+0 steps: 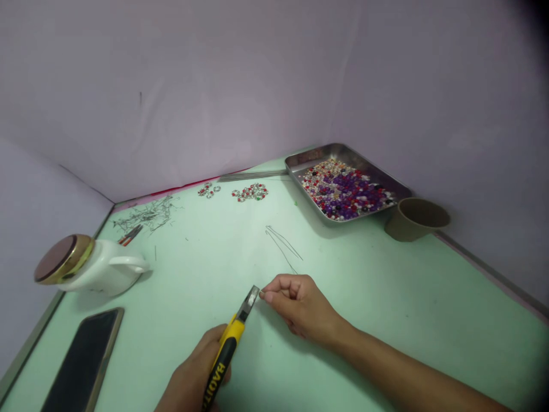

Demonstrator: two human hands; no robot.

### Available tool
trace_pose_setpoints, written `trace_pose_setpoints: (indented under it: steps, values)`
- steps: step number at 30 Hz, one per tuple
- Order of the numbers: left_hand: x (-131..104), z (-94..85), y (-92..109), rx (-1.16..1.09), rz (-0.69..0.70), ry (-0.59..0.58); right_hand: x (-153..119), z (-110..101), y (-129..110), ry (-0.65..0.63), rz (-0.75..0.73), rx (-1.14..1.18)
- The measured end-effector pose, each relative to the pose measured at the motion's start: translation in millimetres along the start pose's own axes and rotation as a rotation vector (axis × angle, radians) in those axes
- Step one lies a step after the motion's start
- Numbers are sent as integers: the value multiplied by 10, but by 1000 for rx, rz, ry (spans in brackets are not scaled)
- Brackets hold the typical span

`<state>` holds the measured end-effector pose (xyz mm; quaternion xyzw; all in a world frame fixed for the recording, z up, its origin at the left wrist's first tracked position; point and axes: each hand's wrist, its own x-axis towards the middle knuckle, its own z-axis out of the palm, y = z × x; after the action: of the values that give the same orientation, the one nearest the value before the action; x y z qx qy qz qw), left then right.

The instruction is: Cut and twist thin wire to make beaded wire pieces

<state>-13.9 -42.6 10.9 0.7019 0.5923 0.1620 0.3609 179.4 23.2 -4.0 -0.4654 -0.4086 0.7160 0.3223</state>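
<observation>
My left hand [199, 366] is closed around the yellow-and-black handles of a pair of pliers [231, 337], whose metal jaws point up and to the right. My right hand [300, 303] pinches a thin wire [261, 291] between thumb and forefinger, its end at the tip of the jaws. Whether the jaws grip the wire is too small to tell. Just beyond the right hand, a few thin bent wires [283, 242] lie on the pale green table [206, 252].
A metal tray [309, 203] of mixed beads stands back right beside a brown cup [407, 224]. Small beaded rings [251, 193] lie at the back. Wire scraps [148, 214], red-handled pliers [130, 235], a white lidded mug [114, 266] and a phone [83, 363] occupy the left.
</observation>
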Motion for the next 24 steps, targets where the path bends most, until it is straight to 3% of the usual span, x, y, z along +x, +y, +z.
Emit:
trace_pose_setpoints:
  steps: [7,16,20,24]
  values:
    - [-36,73,-229,388,116,33,30,18,37,24,-25,-22]
    - [19,136,-217,811,297,228,25,22,-11,39,9,-15]
    - [58,109,-218,737,359,254,21,25,-59,79,46,14]
    - [-14,91,-164,317,212,143,23,1,-52,138,10,78]
